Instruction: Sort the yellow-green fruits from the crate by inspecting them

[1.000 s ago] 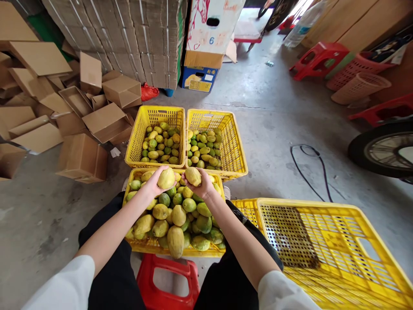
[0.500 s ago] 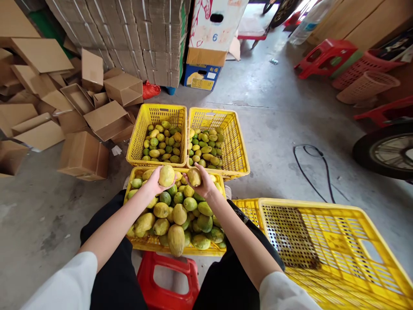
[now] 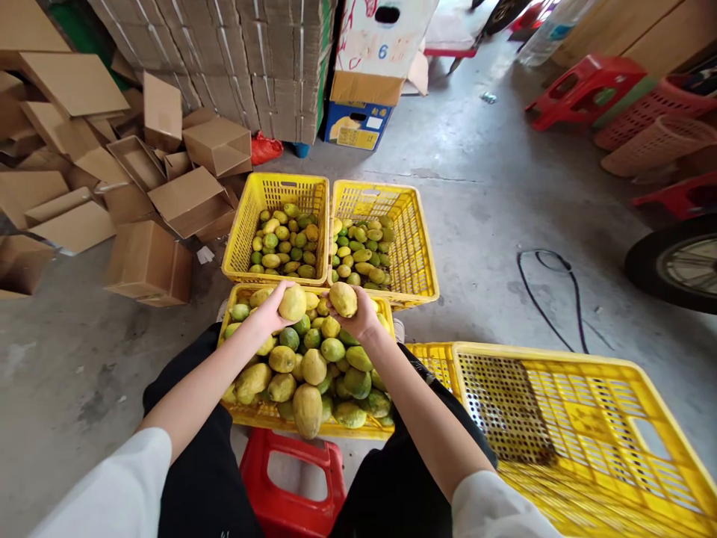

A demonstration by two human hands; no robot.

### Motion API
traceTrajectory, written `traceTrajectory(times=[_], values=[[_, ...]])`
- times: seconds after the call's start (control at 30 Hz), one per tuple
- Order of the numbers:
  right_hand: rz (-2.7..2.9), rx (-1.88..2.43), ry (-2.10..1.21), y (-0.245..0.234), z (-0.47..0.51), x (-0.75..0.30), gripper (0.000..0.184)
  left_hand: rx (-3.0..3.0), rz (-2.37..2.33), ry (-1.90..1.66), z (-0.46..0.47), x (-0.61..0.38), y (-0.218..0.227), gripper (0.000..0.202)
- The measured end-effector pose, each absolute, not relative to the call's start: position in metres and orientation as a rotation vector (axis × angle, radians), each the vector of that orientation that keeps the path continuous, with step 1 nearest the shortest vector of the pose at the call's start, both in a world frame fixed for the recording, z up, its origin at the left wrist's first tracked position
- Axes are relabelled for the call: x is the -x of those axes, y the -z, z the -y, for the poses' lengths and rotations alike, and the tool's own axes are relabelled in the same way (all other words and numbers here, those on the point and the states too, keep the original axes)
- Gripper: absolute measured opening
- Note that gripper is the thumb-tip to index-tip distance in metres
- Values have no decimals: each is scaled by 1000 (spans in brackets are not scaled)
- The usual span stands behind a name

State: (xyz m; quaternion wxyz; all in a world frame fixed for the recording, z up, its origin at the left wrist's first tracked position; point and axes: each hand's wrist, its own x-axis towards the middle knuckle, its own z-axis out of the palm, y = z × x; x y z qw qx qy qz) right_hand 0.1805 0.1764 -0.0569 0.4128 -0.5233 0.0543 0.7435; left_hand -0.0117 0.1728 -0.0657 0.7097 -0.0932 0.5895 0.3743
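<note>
My left hand is closed round a yellow melon-like fruit, its fingers mostly hidden behind it. In my right hand a similar yellowish fruit is gripped, tilted toward the left. Both hands are above the far part of a yellow plastic crate heaped with green and yellow fruits. Beyond it, side by side, stand a left yellow crate and a right yellow crate, each partly filled with smaller-looking green and yellow fruits.
Another yellow crate lies at the right. A red stool stands between my legs. Loose cardboard boxes pile up at the left. A black cord and a wheel are on the right of the floor.
The fruit in my right hand has turned and shows more of its side. Both hands still hold their fruits, and the whole view has shifted slightly.
</note>
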Motion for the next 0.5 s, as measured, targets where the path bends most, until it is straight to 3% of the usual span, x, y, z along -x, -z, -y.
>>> traceTrajectory(times=[0.27, 0.5], values=[[-127, 1378, -1844, 65, -175, -181, 23, 260, -1295, -777, -175, 5, 39, 20], [80, 1386, -1886, 63, -172, -179, 21, 238, -1303, -807, -177, 8, 53, 22]])
